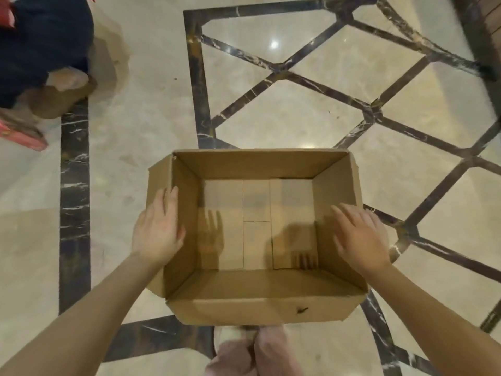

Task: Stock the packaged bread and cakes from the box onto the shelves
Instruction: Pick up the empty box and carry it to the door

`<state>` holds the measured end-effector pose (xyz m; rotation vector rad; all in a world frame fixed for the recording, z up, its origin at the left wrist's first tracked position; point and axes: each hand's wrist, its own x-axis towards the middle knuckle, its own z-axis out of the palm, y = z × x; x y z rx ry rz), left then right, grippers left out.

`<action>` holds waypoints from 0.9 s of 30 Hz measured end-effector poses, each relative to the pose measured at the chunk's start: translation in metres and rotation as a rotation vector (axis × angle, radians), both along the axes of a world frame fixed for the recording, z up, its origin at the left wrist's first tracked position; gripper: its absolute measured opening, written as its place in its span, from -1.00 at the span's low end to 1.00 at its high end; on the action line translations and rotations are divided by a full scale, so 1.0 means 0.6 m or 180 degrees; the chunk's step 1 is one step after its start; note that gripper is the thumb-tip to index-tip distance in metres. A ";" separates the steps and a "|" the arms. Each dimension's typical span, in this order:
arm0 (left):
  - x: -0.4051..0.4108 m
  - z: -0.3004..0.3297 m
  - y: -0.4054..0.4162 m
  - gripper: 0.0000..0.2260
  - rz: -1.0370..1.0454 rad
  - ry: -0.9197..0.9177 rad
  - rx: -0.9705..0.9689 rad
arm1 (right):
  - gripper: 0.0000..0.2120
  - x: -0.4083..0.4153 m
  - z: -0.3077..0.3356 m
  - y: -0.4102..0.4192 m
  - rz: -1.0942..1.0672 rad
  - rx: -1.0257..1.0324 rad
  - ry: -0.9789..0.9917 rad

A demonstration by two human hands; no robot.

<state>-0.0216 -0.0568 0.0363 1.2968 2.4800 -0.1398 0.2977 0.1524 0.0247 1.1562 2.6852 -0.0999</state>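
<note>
The box (257,234) sat open on the marble floor (135,131) just beyond my feet, with nothing left inside, so I judged the stocking finished. My left hand (157,232) and right hand (357,240) flanked its side walls, fingers straight, gripping nothing. No shelves showed.

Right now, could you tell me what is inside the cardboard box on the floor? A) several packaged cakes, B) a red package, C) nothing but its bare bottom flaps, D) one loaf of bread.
C: the cardboard box shows only its bare bottom flaps and the shadows of the hands, with the left hand and right hand open at its side walls.
</note>
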 end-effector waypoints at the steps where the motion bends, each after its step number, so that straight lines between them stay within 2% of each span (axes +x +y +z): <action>1: -0.004 -0.038 -0.007 -0.31 0.0061 0.0034 -0.0061 | -0.59 0.012 -0.040 0.002 -0.0120 0.0069 -0.0061; 4: -0.012 -0.090 -0.019 -0.35 0.0311 0.0078 -0.0050 | -0.47 0.034 -0.077 0.010 -0.0739 0.0029 -0.0137; 8: -0.001 -0.131 -0.032 -0.36 0.0607 -0.0075 0.0042 | -0.50 0.054 -0.112 0.004 -0.1214 0.0039 0.0201; 14: -0.004 -0.157 -0.041 -0.29 0.0687 -0.0386 0.0240 | -0.45 0.062 -0.140 -0.003 -0.1286 -0.0299 0.0780; 17: -0.006 -0.157 -0.041 -0.20 0.0878 -0.0747 0.0297 | -0.40 0.067 -0.138 -0.001 -0.1294 -0.0543 0.1030; 21: -0.007 -0.148 -0.047 -0.14 0.0878 -0.1200 0.0355 | -0.40 0.056 -0.117 -0.004 -0.1876 -0.0957 0.0784; 23: -0.009 -0.118 -0.039 -0.14 0.0895 -0.1298 0.0362 | -0.43 0.049 -0.091 -0.003 -0.2087 -0.1049 0.0762; 27: -0.010 -0.061 -0.039 -0.19 0.0952 -0.1349 0.0338 | -0.43 0.055 -0.047 -0.008 -0.2076 -0.1139 0.0809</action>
